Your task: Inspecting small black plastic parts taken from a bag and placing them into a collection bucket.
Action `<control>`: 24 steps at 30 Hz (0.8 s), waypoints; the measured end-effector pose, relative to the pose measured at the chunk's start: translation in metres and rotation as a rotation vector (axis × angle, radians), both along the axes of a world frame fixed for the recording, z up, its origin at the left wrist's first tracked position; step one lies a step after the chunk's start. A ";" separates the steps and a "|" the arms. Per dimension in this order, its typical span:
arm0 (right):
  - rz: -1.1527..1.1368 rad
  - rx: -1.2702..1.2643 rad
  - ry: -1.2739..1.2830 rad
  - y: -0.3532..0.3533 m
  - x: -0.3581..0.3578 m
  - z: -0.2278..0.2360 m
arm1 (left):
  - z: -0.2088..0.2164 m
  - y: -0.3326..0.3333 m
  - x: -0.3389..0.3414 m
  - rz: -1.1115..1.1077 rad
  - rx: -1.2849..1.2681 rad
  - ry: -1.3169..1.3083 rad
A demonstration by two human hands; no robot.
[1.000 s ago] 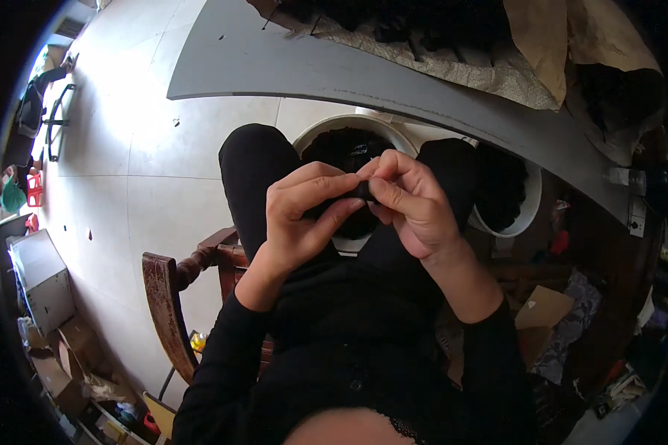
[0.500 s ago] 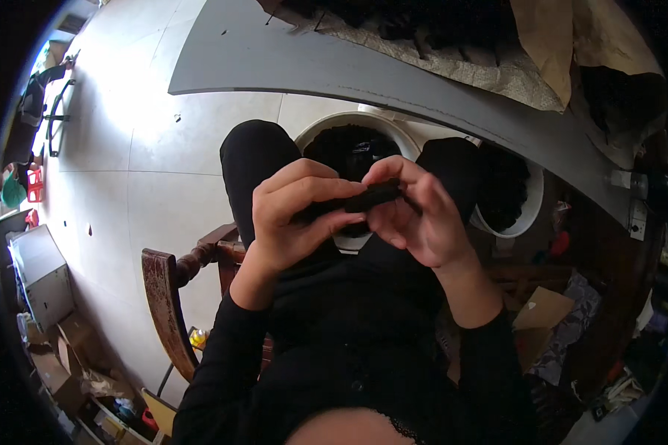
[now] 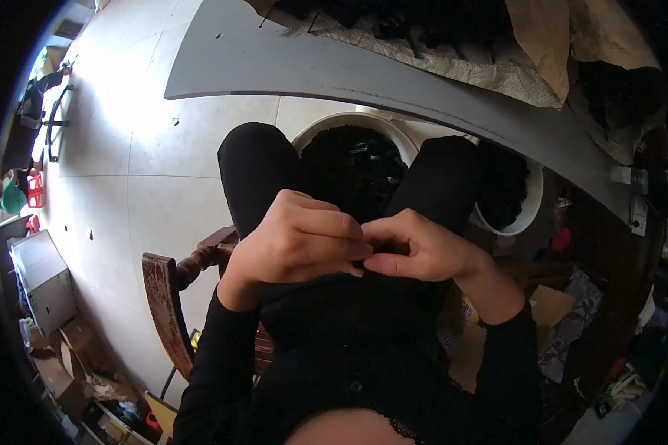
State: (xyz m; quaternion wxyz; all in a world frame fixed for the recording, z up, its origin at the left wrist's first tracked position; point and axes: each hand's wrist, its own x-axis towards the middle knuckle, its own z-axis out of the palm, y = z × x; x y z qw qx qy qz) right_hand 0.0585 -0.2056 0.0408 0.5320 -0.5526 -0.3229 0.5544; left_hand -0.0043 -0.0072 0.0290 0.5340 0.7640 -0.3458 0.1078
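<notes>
My left hand [image 3: 293, 241] and my right hand [image 3: 427, 248] meet close to my lap, fingertips nearly touching. Both are closed in a pinch around a small black piece [image 3: 359, 263], most of which the fingers cover. Its kind cannot be made out against my black clothes. Beyond the hands, between my knees, stands a pale round basin [image 3: 407, 144] filled with black pieces [image 3: 349, 163], one of them shiny.
A grey tabletop [image 3: 274, 63] crosses ahead, bearing a woven sack [image 3: 490, 74] with black pieces on it. Another pale basin [image 3: 536, 196] with black contents stands by my right knee. A wooden chair arm [image 3: 159, 297] is at my left. Cardboard boxes [image 3: 85, 345] lie at lower left.
Both hands have come down toward my lap, and the right hand has turned with its back up. The long black piece that showed between them is now mostly hidden by fingers.
</notes>
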 end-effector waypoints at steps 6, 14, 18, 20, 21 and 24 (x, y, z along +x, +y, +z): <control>-0.071 0.014 -0.195 -0.001 -0.008 -0.011 | -0.010 0.000 0.000 -0.001 0.042 -0.035; -0.587 -0.003 -1.019 0.037 0.074 -0.023 | -0.020 -0.006 0.005 0.304 0.206 0.289; -0.802 -0.117 -1.620 0.053 0.123 -0.042 | -0.032 -0.006 0.008 0.275 0.175 0.328; -0.687 -0.536 -1.750 0.064 0.124 -0.033 | -0.033 0.000 0.007 0.346 0.027 0.450; -0.685 -0.538 -1.750 0.064 0.125 -0.031 | -0.034 0.004 0.008 0.370 -0.038 0.480; -0.561 -0.714 -1.746 0.061 0.124 -0.026 | -0.033 0.008 0.013 0.436 -0.181 0.483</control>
